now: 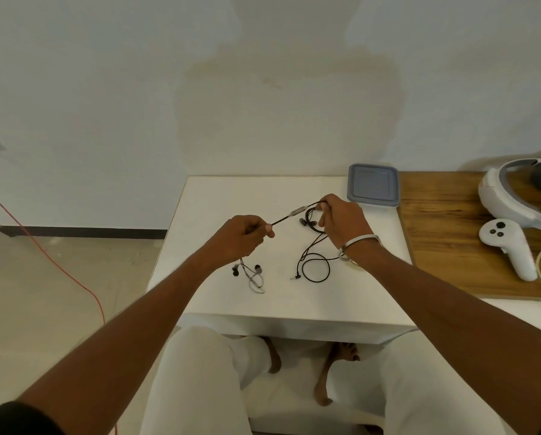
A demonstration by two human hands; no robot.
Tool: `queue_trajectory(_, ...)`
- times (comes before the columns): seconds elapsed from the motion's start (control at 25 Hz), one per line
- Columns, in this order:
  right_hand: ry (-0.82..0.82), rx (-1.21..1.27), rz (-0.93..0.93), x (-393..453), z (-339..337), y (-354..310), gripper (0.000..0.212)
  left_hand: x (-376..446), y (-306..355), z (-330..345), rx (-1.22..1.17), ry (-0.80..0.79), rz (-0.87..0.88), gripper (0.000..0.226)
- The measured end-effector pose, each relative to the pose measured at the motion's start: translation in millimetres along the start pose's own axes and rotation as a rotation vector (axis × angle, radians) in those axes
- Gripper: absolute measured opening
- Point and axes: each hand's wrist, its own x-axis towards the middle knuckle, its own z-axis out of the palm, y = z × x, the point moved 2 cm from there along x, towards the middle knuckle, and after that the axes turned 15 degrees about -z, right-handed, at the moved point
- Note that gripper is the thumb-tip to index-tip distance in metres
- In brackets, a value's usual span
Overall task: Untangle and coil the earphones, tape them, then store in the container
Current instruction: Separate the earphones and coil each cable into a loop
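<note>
Black earphones point(313, 246) stretched taut above white surface point(200, 215): left hand point(244, 238) fingers pinching cord, right hand point(341, 226) fingers gripping loops; jack end coiled loosely on surface.

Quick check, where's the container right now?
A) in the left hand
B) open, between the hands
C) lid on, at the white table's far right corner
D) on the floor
C: the grey-lidded container sits closed at the far right corner of the white table, beyond the right hand, which holds the black earphones.
</note>
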Motion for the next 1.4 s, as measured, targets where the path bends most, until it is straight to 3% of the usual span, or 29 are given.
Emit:
queue_trajectory(0.12,-0.063,-0.121,0.104,-3.1,-1.3,5.9,0.019,-2.0,4.4,-4.1,-0.015,0.001,0.007,0.025)
queue_trajectory(0.24,-0.274,-0.234,0.165,-6.4,2.0,0.3,0.031,-1.3,7.8,-4.7,-0.016,0.012,0.026,0.024)
queue_trajectory(0.36,-0.356,-0.056,-0.106,-8.5,12.5,-19.9,0.070,-1.4,11.5,1.2,0.030,0.029,0.057,0.023)
queue_trajectory(0.4,-0.363,0.013,-0.227,-9.3,17.6,-27.9,0.073,-3.6,15.2,3.5,0.044,0.028,0.070,0.024)
queue_trajectory(0.48,-0.342,0.072,-0.387,-9.9,26.6,-41.3,0.055,-5.4,20.1,5.7,0.065,0.013,0.089,0.026)
queue_trajectory(0.56,-0.325,0.031,-0.401,-3.9,25.6,-48.7,0.027,-3.7,19.6,4.3,0.035,-0.019,0.070,0.027)
queue_trajectory(0.72,-0.348,-0.217,-0.406,7.0,9.7,-49.3,0.030,-3.4,13.2,-2.8,-0.094,-0.082,0.002,0.025)
queue_trajectory(0.92,-0.075,-0.041,-0.292,11.0,-2.6,-29.0,0.026,-5.3,5.4,-6.7,-0.103,-0.196,-0.043,0.024)
queue_trajectory(1.08,-0.026,-0.111,-0.156,12.0,-6.0,-13.0,0.027,-10.0,4.5,-8.2,-0.184,-0.288,-0.035,0.026)
queue_trajectory(1.24,-0.106,-0.261,-0.040,8.3,-6.9,-6.5,0.029,-9.4,2.6,-9.0,-0.274,-0.392,-0.054,0.029)
queue_trajectory(1.36,-0.286,-0.330,0.064,4.6,-1.9,-7.1,0.026,-7.3,0.5,-6.8,-0.271,-0.359,-0.040,0.027)
queue_trajectory(1.4,-0.367,-0.321,0.056,2.1,0.1,-9.8,0.035,-6.3,0.0,-5.9,-0.263,-0.334,-0.038,0.026)
